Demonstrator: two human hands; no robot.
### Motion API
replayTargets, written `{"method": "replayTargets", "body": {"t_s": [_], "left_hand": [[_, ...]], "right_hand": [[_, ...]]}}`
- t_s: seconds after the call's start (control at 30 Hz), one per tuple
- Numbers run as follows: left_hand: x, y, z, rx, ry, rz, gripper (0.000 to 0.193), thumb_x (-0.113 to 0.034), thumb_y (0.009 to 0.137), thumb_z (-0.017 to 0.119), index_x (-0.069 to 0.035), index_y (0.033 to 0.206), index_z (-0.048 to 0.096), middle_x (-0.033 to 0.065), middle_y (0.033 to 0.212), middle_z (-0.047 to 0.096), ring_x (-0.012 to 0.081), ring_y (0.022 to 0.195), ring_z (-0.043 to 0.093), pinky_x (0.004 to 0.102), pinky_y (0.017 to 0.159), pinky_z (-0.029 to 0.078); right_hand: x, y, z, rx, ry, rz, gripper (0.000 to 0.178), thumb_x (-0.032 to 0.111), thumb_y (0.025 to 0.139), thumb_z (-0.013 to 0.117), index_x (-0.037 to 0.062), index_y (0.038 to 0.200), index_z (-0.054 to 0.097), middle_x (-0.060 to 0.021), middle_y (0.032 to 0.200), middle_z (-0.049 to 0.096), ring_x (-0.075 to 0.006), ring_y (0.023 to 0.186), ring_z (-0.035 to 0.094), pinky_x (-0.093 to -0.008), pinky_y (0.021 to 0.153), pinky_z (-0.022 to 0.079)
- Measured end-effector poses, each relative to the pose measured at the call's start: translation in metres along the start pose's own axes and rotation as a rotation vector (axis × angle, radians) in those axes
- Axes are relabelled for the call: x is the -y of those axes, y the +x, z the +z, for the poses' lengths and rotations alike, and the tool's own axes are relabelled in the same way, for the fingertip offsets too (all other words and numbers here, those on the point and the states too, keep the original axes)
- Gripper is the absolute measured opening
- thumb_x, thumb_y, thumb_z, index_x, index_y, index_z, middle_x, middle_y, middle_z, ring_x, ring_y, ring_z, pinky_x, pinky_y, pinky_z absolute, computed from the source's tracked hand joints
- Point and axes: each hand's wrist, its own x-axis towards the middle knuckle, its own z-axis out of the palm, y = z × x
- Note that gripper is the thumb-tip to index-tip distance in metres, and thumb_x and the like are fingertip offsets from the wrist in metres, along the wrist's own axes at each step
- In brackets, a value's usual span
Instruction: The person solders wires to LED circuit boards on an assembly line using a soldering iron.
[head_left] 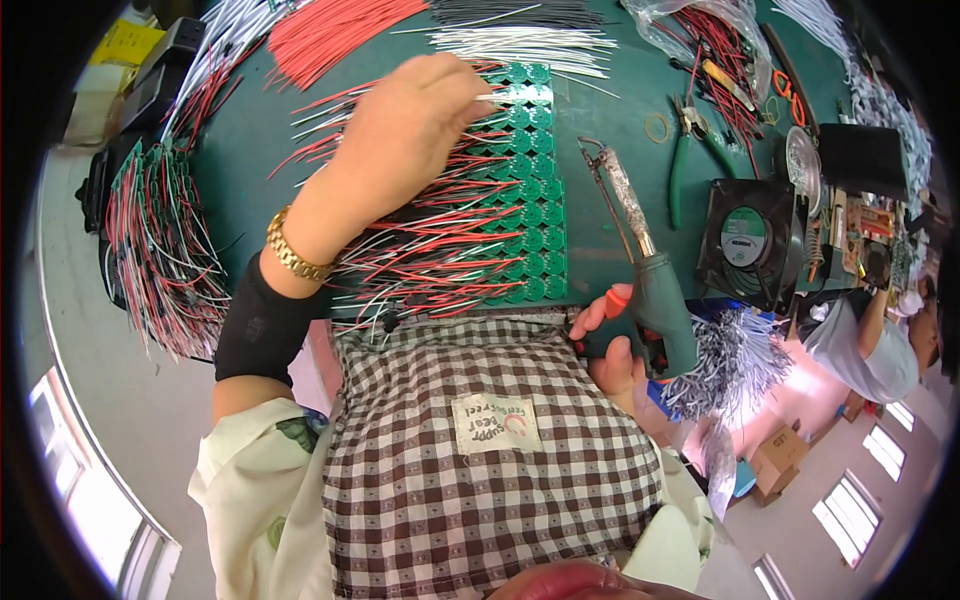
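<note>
My left hand (415, 120) reaches over the upper end of a green panel of round circuit boards (541, 210). Its fingers are pinched together on a white wire (488, 98) at the panel's left part; the fingertips are partly hidden. Red, white and black wires (430, 245) fan out leftward from the panel, under my left forearm. At the table's front edge, my right hand (615, 372) grips a dark green soldering gun (660, 300), its metal barrel pointing up and away. The gun's tip stands right of the panel, apart from it.
Red wires (335, 35) and white wires (525, 50) lie beyond the panel. On the right are green-handled pliers (690, 150), a black fan (750, 240), a solder spool (800, 165) and orange-handled scissors (790, 97). Wired boards (160, 240) hang at the left edge. Another person (865, 345) sits at right.
</note>
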Motion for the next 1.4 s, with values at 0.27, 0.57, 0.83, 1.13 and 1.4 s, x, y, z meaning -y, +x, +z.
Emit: {"method": "replayTargets", "body": {"t_s": [0.27,0.57,0.83,1.13,1.4], "left_hand": [[-0.034,-0.020,0.005,0.143,-0.184,-0.324,0.022,-0.012,0.083,0.062,-0.006,0.103,0.055,0.0124,0.077,0.062,0.0321,0.069,0.061,0.0382,0.059,0.048],[-0.027,-0.020,0.016,0.096,-0.179,-0.283,0.010,-0.004,0.072,0.063,0.000,0.078,0.057,0.0105,0.073,0.055,0.0266,0.065,0.055,0.0326,0.060,0.045],[-0.030,-0.020,0.021,0.112,-0.089,-0.298,0.011,-0.009,0.070,0.062,-0.001,0.078,0.059,0.0116,0.076,0.057,0.0283,0.067,0.058,0.0360,0.060,0.047],[-0.031,-0.023,0.022,0.109,-0.028,-0.306,0.013,-0.013,0.070,0.062,-0.002,0.078,0.063,0.0117,0.080,0.061,0.0292,0.069,0.061,0.0380,0.061,0.050],[-0.029,-0.016,0.024,0.094,-0.033,-0.303,0.014,-0.014,0.069,0.062,-0.002,0.075,0.062,0.0124,0.078,0.060,0.0304,0.068,0.060,0.0390,0.061,0.050]], "right_hand": [[0.004,-0.009,0.000,0.047,-0.046,0.080,0.063,0.043,0.080,0.066,0.0018,0.123,0.044,-0.0073,0.085,0.053,-0.0161,0.072,0.053,-0.0297,0.064,0.044],[0.013,-0.003,0.006,0.139,-0.062,0.100,0.054,0.035,0.083,0.063,-0.0001,0.120,0.045,-0.0083,0.086,0.055,-0.0159,0.073,0.053,-0.0299,0.065,0.045],[0.017,-0.004,0.006,0.171,-0.104,0.168,0.050,0.032,0.083,0.061,-0.0008,0.118,0.046,-0.0070,0.083,0.055,-0.0150,0.072,0.053,-0.0299,0.066,0.045],[0.030,0.004,0.012,0.200,-0.182,0.250,0.036,0.034,0.082,0.062,0.0029,0.098,0.053,-0.0054,0.080,0.055,-0.0139,0.073,0.052,-0.0286,0.067,0.043],[0.004,-0.009,0.008,0.026,0.003,0.116,0.048,0.039,0.082,0.064,0.0050,0.114,0.051,-0.0067,0.084,0.054,-0.0158,0.074,0.053,-0.0300,0.069,0.044]]}}
